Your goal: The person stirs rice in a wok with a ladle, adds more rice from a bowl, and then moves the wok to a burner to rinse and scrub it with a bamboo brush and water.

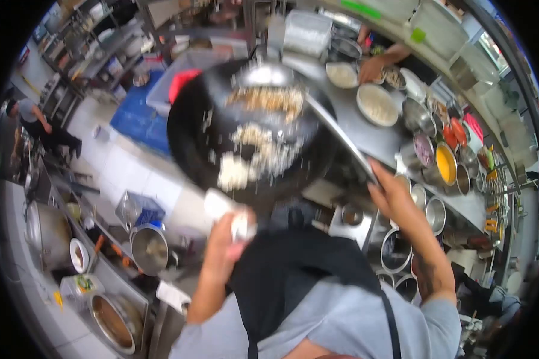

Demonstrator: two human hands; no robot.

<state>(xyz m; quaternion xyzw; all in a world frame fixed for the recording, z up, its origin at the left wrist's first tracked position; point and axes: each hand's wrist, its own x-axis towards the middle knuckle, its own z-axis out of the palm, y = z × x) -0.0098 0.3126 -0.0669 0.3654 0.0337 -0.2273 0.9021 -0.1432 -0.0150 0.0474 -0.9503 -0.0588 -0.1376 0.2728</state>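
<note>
A large dark wok [191, 137] is tilted in front of me, with pale rice [260, 149] scattered over its inside, blurred by motion. My left hand [232, 234] is closed around a white cloth [221, 205] at the wok's near edge; whether it grips a handle underneath is hidden. My right hand [394, 194] is wrapped round the long metal handle of a wok ladle [344, 140]. The ladle's head reaches into the far side of the wok, where browned rice [269, 102] lies near it. Motion smears the outline of that head.
On the steel counter [356, 134] to the right stand a bowl of pale food [377, 105] and a pot of yellow liquid [445, 163]. Another person's hand [371, 70] reaches over bowls there. A second person [39, 125] is far left. Pots [150, 248] stand at lower left.
</note>
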